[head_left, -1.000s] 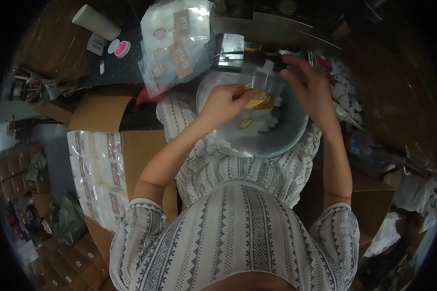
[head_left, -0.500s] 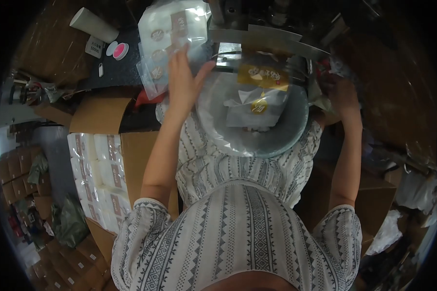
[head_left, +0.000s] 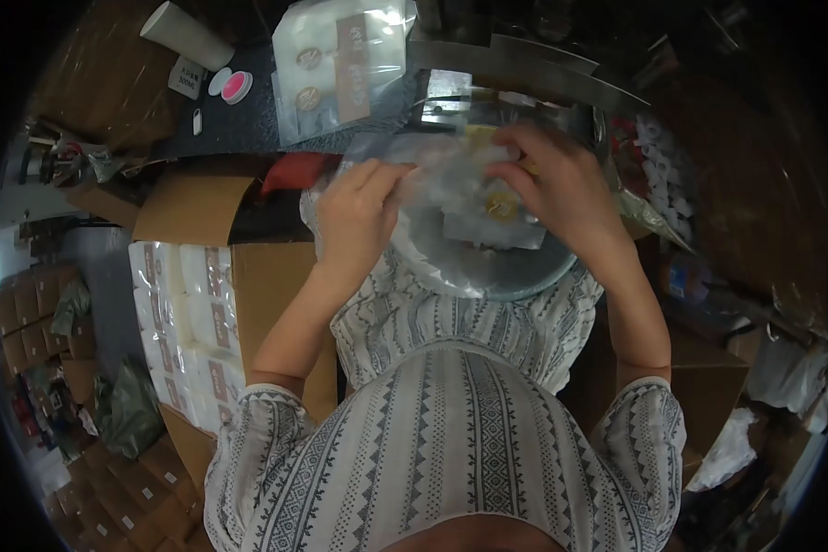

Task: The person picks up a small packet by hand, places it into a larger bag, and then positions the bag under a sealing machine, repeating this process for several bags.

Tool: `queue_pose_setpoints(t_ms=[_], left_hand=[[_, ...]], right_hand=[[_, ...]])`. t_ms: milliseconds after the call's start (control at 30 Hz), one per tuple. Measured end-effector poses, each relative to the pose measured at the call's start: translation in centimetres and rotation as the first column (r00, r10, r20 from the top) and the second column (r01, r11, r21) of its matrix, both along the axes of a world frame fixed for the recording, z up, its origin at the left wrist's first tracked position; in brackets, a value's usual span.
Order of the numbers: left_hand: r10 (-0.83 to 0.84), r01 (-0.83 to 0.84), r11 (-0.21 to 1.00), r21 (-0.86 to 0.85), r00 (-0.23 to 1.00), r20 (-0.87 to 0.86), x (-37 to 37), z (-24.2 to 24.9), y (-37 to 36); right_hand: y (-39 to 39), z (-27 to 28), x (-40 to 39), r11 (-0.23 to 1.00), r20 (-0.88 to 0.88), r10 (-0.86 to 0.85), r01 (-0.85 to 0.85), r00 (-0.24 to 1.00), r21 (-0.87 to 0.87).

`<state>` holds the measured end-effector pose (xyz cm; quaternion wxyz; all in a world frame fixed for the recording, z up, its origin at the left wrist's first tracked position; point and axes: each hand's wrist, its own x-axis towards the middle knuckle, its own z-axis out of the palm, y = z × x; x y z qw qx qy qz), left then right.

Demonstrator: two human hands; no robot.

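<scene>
My left hand point(head_left: 361, 210) is closed, thumb and fingertips pinching the edge of a blurred clear plastic bag point(head_left: 432, 164). Across from it, my right hand point(head_left: 561, 184) has its fingers curled near the same bag; what lies between them, if anything, is hidden. Below both hands a grey-green basin point(head_left: 524, 290) rests on my lap, a clear plastic sheet hanging over its front. Inside are clear packets point(head_left: 501, 207) with a gold print, partly covered by the bag. On the dark table behind my left hand lies a flat stack of clear printed bags point(head_left: 327, 69).
An open carton point(head_left: 276, 285) full of white wrapped packs point(head_left: 189, 322) stands at my left. A white cup point(head_left: 186, 35), a pink round tin point(head_left: 236, 87) and a small sign point(head_left: 187, 77) sit on the table. Several small white pieces point(head_left: 662, 175) lie at my right.
My left hand has left the bag stack and come down over the basin with a bag. My right hand has moved in from the right side to meet it.
</scene>
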<state>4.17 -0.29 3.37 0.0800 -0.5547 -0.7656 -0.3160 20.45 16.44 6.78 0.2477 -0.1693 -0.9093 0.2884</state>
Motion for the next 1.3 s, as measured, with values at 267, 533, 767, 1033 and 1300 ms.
queue_pose_setpoints(t_ms=[267,533,767,1033,1300], left_hand=[[-0.077,0.325,0.935,-0.144,0.582,0.809,1.7,-2.5,5.5],[0.065,0.278,0.958,-0.070,0.028,0.997,0.6,-4.3,9.9],[0.166,-0.161,0.985,0.057,0.982,-0.095,-7.3,-6.2,4.9],[0.222,-0.231,0.968,-0.101,0.971,-0.089,-5.5,-4.5,-0.3],[-0.107,0.094,0.989,0.116,0.988,0.116,0.0,-0.5,0.7]], right_hand=[[2.6,-1.1,2.3,0.950,0.022,-0.227,0.226,0.974,-0.214],[5.2,0.4,8.4,0.824,0.389,-0.554,0.550,0.736,0.133],[10.1,-5.4,11.2,0.813,0.481,-0.572,0.537,0.665,0.224],[5.0,-1.3,6.7,0.846,0.051,-0.313,0.303,0.948,-0.438],[0.6,-1.7,0.6,0.991,-0.089,-0.003,-0.008,0.996,-0.133]])
